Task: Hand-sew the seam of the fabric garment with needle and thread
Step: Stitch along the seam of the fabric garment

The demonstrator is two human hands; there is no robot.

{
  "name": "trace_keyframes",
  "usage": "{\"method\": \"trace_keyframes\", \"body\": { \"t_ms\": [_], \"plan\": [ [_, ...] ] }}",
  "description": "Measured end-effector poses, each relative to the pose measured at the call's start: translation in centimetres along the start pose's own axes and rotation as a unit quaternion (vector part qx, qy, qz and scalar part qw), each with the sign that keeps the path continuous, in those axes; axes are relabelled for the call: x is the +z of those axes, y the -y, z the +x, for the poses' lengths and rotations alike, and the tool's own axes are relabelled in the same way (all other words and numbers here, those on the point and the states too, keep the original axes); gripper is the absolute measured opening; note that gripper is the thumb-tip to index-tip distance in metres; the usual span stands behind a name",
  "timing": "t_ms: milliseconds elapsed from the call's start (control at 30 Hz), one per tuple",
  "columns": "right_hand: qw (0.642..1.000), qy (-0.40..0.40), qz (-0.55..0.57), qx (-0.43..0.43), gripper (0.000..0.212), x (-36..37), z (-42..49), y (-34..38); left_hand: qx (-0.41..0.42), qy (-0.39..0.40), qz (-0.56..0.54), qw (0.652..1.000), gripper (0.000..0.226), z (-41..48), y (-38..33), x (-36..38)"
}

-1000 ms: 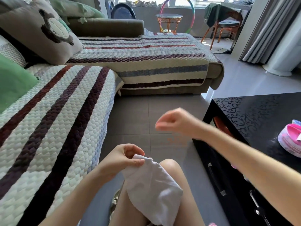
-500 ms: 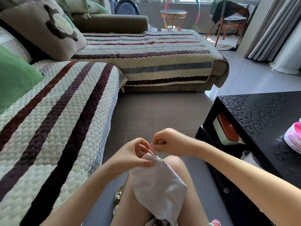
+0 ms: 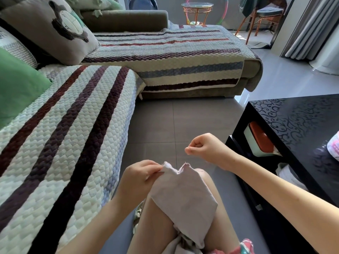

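A pale lilac fabric garment (image 3: 185, 198) lies draped over my knee at the lower middle of the head view. My left hand (image 3: 141, 177) pinches its top left edge between thumb and fingers. My right hand (image 3: 205, 148) hovers above and to the right of the fabric, fingers curled, thumb and forefinger pinched together. The needle and thread are too fine to make out; the pinch suggests the needle sits there. The fabric's top edge (image 3: 185, 165) peaks up toward the right hand.
A striped quilted sofa cover (image 3: 64, 143) runs along my left, with a green cushion (image 3: 16, 85). A black patterned coffee table (image 3: 293, 129) stands on my right, a pink-and-white object (image 3: 334, 148) at its edge. Grey tiled floor (image 3: 174, 121) lies ahead.
My right hand came down from mid-air to the fabric edge beside the left hand, then pulled up and to the right. The left hand kept its hold on the fabric edge.
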State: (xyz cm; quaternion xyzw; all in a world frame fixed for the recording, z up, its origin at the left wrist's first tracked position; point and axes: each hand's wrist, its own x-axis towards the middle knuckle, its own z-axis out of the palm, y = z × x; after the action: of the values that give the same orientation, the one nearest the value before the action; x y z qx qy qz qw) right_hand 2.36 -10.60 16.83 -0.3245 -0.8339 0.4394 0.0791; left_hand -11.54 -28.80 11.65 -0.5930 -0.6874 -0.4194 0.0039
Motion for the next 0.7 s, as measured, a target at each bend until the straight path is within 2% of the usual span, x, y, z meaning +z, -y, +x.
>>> {"method": "trace_keyframes", "body": {
  "t_ms": [133,200,333,433,500,600,700],
  "plan": [
    [0.995,-0.05,0.048,0.07,0.026,-0.2,0.3,-1.7,-0.017,0.023,-0.096,0.995,0.006,-0.8,0.6,-0.9],
    [0.991,-0.072,0.055,0.096,0.019,-0.1,0.5,-2.4,-0.045,0.048,-0.145,0.987,0.005,-1.0,0.4,-1.5],
    [0.992,-0.074,0.054,0.083,0.015,0.3,-0.4,-2.7,-0.017,0.051,-0.1,0.994,0.011,-1.1,0.0,-2.3],
    [0.997,-0.003,0.078,0.006,0.007,0.9,-1.6,-1.6,0.017,0.066,-0.094,0.993,0.014,-0.9,-0.4,-2.8],
    [0.994,0.074,0.083,-0.015,0.017,1.3,-2.2,-0.7,0.069,0.072,-0.06,0.993,0.012,-1.0,-0.9,-3.0],
    [0.983,0.182,0.012,-0.033,0.037,1.8,-2.8,1.0,0.139,0.08,-0.01,0.987,0.014,-1.5,-1.4,-2.9],
    [0.964,0.255,-0.038,-0.063,0.033,2.4,-3.4,2.6,0.153,0.082,-0.013,0.985,0.019,-2.0,-1.7,-3.0]
  ]
}}
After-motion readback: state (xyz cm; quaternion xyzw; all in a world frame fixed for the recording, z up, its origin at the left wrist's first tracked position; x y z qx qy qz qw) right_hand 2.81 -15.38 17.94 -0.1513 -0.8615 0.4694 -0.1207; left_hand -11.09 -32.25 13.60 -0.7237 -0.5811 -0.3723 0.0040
